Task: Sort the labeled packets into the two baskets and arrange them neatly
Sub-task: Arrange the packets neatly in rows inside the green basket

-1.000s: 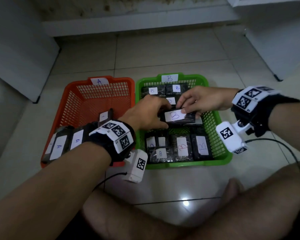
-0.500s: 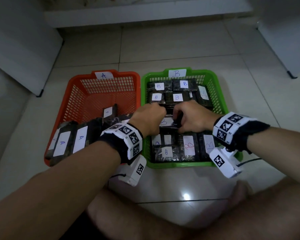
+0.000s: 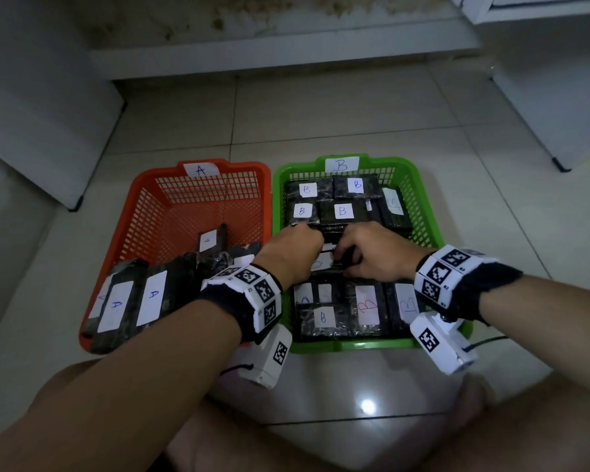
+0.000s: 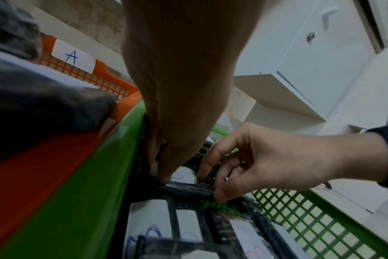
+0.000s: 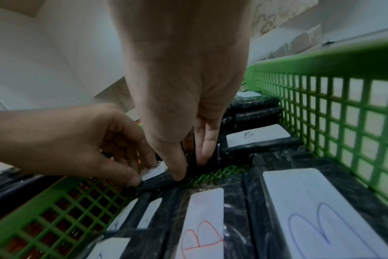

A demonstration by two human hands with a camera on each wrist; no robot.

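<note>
A black packet [image 3: 324, 264] with a white B label lies low in the middle of the green basket [image 3: 419, 212]. My left hand [image 3: 315, 247] pinches its left end and my right hand [image 3: 341, 257] pinches its right end. In the left wrist view the left thumb presses the packet [image 4: 188, 190] beside the right hand [image 4: 255, 166]. In the right wrist view the right thumb and fingers straddle the packet [image 5: 157, 180], over bare green mesh [image 5: 213, 175]. Rows of B packets [image 3: 342, 211] fill the far and near ends. The orange basket [image 3: 143, 212] holds A packets [image 3: 150, 294] at its near end.
Both baskets stand side by side on a pale tiled floor [image 3: 321, 114]. White cabinets stand at the left [image 3: 41, 114] and at the right [image 3: 559, 97]. A white step [image 3: 286, 52] runs along the back wall. My bare legs [image 3: 218, 437] lie below the baskets.
A second ago both hands held the B packet above the green basket. They have since lowered it into the gap between the far and near rows.
</note>
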